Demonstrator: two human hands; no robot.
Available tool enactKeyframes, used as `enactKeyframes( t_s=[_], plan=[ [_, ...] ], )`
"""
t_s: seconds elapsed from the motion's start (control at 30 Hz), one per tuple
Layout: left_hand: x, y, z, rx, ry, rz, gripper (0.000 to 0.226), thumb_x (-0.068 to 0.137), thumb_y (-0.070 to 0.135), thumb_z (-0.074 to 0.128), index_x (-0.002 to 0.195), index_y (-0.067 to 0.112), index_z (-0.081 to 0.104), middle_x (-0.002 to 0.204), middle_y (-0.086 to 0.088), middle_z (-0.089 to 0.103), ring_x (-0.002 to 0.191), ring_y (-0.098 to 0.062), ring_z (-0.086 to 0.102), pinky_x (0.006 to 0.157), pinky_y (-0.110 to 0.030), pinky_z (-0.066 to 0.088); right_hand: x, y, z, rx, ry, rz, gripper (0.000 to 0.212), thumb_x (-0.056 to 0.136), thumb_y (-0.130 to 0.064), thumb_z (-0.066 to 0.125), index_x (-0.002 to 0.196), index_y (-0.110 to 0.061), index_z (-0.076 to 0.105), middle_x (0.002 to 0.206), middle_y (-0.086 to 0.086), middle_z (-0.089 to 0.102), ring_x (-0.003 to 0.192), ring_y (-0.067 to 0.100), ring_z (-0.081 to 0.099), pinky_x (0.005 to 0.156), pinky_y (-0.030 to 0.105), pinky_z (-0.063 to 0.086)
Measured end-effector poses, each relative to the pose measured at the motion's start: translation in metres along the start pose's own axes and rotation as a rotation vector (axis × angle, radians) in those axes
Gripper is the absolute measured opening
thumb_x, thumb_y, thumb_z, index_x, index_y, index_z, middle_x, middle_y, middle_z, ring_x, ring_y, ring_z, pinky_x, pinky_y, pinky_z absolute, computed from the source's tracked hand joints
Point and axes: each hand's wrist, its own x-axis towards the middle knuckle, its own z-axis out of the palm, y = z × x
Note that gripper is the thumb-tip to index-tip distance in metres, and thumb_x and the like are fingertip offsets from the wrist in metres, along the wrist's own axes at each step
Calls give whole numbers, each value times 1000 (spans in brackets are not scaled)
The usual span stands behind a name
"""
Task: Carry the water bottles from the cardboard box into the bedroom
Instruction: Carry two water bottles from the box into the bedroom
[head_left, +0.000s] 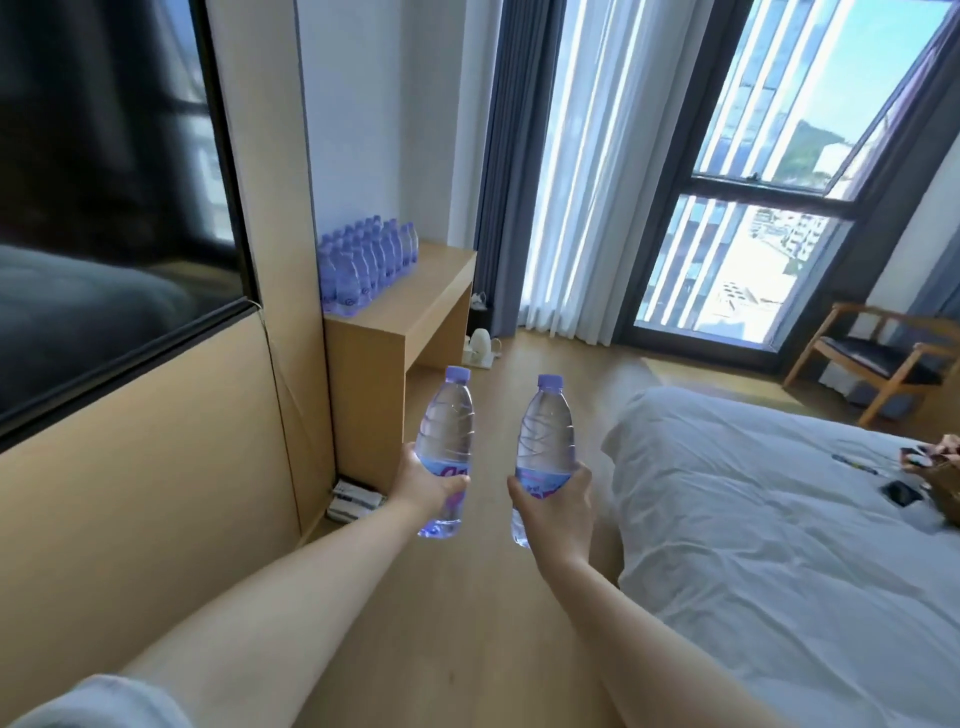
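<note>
Both arms stretched forward over the wooden floor (467, 597) beside a bed (779, 545), the left hand (423, 480) and right hand (558, 506) each grip an upright water bottle (447, 431) (545, 436) around its label, short of a bench (415, 306) stacked with bottles (363, 265).

Both bare arms reach forward, left hand (423, 480) and right hand (558, 501) each apparently curled in a grip.

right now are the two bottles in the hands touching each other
Apart. The head view shows bare wood floor between the left bottle and the right bottle along their whole length, each held upright by its own hand.
</note>
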Motion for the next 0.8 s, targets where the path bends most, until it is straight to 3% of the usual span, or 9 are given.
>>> enactKeyframes(
  t_s=[0.3, 0.5, 0.67, 0.73, 0.8],
  plan=[
    [263, 35, 36, 96, -35, -22, 59, 75, 12, 80, 113, 14, 35, 112, -10, 55, 105, -29, 56, 98, -40, 46, 229, -15, 110, -41, 11, 56, 62, 72, -42, 73, 120, -26, 37, 105, -2, 61, 84, 19, 59, 61, 27, 37],
    [397, 65, 79, 96, -78, -66, 61, 75, 14, 80, 117, 15, 36, 113, -12, 56, 107, -30, 59, 98, -47, 48, 354, -25, 149, 15, -14, 92, 64, 72, -42, 74, 121, -27, 37, 106, -4, 62, 91, 21, 61, 72, 31, 45],
    [510, 70, 134, 75, -136, -51, 61, 74, 12, 81, 114, 18, 36, 108, -6, 54, 97, -19, 57, 88, -35, 52, 477, -16, 182, 8, -64, 85, 78, 60, -59, 69, 124, -26, 38, 106, -4, 62, 95, 22, 62, 82, 39, 52],
    [558, 73, 160, 76, -140, -54, 61, 74, 11, 81, 115, 17, 36, 107, -5, 53, 93, -15, 56, 78, -27, 51, 533, -7, 196, 43, -73, 83, 76, 55, -62, 68, 117, -29, 40, 102, -9, 61, 91, 16, 62, 77, 37, 52],
    [608, 80, 184, 84, -118, -75, 63, 74, 10, 81, 119, 12, 37, 109, -8, 54, 94, -16, 56, 78, -26, 49, 594, -3, 209, 79, -93, 91, 59, 59, -52, 75, 104, -33, 42, 94, -14, 60, 81, 5, 62, 65, 30, 47]
  ],
)
